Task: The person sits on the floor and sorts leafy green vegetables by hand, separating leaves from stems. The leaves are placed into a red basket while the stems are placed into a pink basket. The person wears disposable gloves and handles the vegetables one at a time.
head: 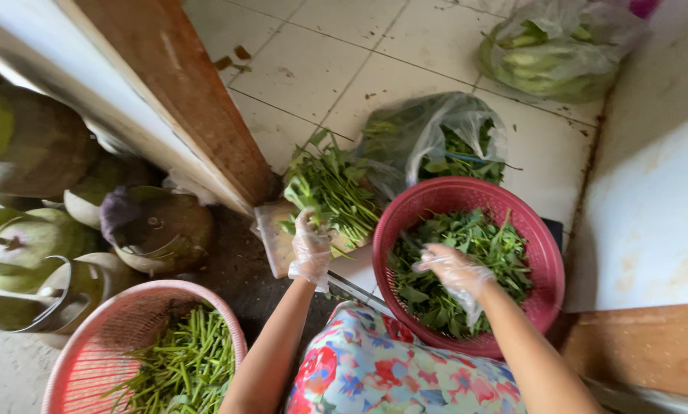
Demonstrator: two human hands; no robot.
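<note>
Head view, floor-level sorting station. Left hand (311, 249), gloved: closed round a bunch of leafy stems (330, 188), held over the cutting board (271, 238), apparently to keep it together. Right hand (455, 268), gloved: fingers loosely spread above picked leaves (459, 268) in the red basket (547, 253); grip on anything cannot be told. Pink basket (75, 360), lower left: bare stems (187, 368), kept apart. Two bags of greens (436, 138) on tiles beyond.

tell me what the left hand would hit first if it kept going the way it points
Probably the bunch of greens lying on the board: the left hand points up at it and already touches its lower stems. Depth is hard to judge from above.
</note>
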